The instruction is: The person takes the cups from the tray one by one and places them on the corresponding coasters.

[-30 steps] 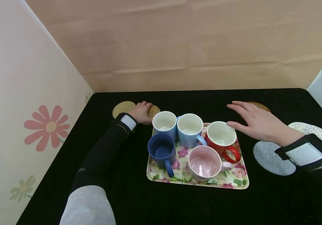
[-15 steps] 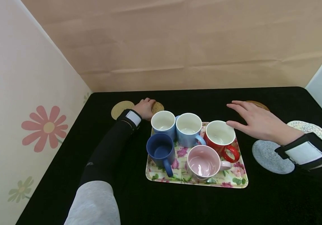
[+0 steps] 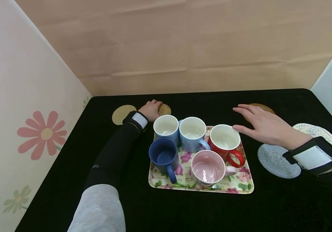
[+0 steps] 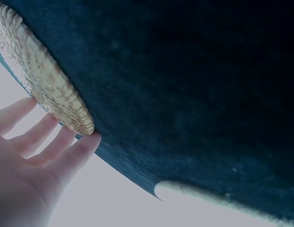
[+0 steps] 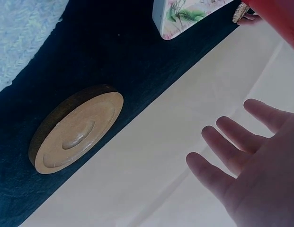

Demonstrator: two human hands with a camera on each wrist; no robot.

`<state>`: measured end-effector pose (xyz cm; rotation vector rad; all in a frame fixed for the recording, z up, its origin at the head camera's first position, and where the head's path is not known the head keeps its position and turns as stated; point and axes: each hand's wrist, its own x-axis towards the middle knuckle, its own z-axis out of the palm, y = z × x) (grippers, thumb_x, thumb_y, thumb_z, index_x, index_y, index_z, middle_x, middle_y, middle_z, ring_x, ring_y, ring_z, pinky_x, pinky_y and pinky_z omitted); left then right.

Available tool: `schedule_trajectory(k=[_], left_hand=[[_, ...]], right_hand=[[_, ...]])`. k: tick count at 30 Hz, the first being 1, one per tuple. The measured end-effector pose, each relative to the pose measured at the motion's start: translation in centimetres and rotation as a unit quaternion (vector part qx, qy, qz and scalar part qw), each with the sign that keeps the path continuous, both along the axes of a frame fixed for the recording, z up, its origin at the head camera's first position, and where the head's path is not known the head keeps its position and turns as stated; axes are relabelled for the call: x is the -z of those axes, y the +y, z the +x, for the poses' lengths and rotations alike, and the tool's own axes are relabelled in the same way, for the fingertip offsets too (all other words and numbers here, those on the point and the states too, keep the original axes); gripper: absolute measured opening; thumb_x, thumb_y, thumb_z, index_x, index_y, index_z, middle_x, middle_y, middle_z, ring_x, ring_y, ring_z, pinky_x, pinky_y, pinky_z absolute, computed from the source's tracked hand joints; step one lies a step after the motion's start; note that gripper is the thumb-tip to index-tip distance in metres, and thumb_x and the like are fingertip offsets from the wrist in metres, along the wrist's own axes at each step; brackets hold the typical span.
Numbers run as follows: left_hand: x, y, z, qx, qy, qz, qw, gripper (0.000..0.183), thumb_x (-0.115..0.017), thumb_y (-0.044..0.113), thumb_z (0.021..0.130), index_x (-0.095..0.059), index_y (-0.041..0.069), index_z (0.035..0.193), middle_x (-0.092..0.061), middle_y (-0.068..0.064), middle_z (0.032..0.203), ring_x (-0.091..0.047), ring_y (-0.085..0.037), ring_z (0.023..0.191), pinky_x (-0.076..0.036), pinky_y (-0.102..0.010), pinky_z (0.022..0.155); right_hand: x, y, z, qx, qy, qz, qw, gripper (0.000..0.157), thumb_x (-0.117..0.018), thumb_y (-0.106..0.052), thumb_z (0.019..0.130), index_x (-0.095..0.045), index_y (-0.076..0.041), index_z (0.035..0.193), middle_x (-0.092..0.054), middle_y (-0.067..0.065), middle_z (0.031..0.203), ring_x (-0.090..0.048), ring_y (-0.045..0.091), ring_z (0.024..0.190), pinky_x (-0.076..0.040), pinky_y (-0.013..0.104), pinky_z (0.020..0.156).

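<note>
In the head view my left hand [image 3: 150, 110] is at the small round woven coaster [image 3: 164, 110] behind the tray's left corner. Seen from the left wrist, the straight fingers touch the rim of that woven coaster [image 4: 52, 78], which lies on the dark cloth. My right hand [image 3: 266, 126] hovers with its fingers spread, holding nothing, just right of the red mug [image 3: 218, 150]. From the right wrist, a round wooden coaster [image 5: 83, 127] with a hollowed middle lies beyond the fingers. Most of it is covered by the right hand in the head view.
A floral tray [image 3: 200, 189] carries two light blue mugs [image 3: 193, 145], a dark blue mug [image 3: 163, 154], a pink mug [image 3: 207, 169] and the red one. A pale round mat [image 3: 122, 113] lies left; a grey mat [image 3: 279, 162] and a patterned mat [image 3: 318, 132] lie right.
My left hand and the small woven coaster have shifted right and slightly away from me. The right hand has stayed nearly still, and the whole view has turned slightly.
</note>
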<state>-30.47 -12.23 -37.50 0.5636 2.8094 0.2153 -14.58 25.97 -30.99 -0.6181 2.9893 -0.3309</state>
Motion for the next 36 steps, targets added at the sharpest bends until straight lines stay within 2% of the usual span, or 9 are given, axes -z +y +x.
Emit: schedule_trajectory(k=[5,12,19,28,36], left_hand=[[-0.3,0.6,0.1,-0.002,-0.004,-0.005,1.0000,0.089,-0.071,0.051,0.080,-0.036,0.007,0.149,-0.039,-0.016,0.145,-0.039,-0.032,0.128,-0.038,-0.046,0.103],[0.3,0.8,-0.4,0.004,0.003,-0.002,1.0000,0.091,-0.072,0.052,0.077,-0.037,0.008,0.148,-0.041,-0.015,0.143,-0.040,-0.032,0.126,-0.039,-0.046,0.102],[0.3,1.1,-0.4,0.009,0.002,-0.004,0.9999,0.093,-0.073,0.055,0.075,-0.038,0.009,0.148,-0.042,-0.014,0.142,-0.042,-0.031,0.124,-0.040,-0.047,0.101],[0.0,1.3,-0.1,0.008,-0.003,-0.010,0.9999,0.091,-0.073,0.052,0.077,-0.037,0.010,0.149,-0.040,-0.014,0.145,-0.040,-0.031,0.128,-0.039,-0.047,0.102],[0.2,1.2,-0.3,0.012,-0.007,-0.009,0.9999,0.090,-0.071,0.052,0.078,-0.036,0.011,0.149,-0.039,-0.014,0.146,-0.040,-0.031,0.129,-0.039,-0.048,0.102]], right_hand=[[0.0,0.0,0.2,0.002,-0.003,0.000,1.000,0.074,-0.055,-0.054,0.093,-0.037,-0.005,0.147,-0.032,0.026,0.149,-0.034,0.047,0.132,-0.038,0.065,0.094],[0.0,0.0,0.3,0.003,-0.002,0.002,1.000,0.074,-0.055,-0.054,0.093,-0.037,-0.005,0.147,-0.032,0.026,0.149,-0.034,0.047,0.132,-0.038,0.065,0.094],[0.0,-0.1,0.4,0.003,-0.006,0.002,1.000,0.074,-0.055,-0.054,0.093,-0.037,-0.006,0.147,-0.032,0.026,0.149,-0.034,0.047,0.132,-0.039,0.064,0.093],[0.0,0.0,0.3,0.002,-0.006,0.001,1.000,0.074,-0.054,-0.054,0.094,-0.038,-0.005,0.147,-0.032,0.026,0.149,-0.034,0.047,0.131,-0.040,0.064,0.093],[0.0,-0.1,0.4,0.006,-0.013,0.005,1.000,0.075,-0.055,-0.054,0.093,-0.037,-0.005,0.147,-0.031,0.027,0.149,-0.034,0.047,0.132,-0.039,0.065,0.093]])
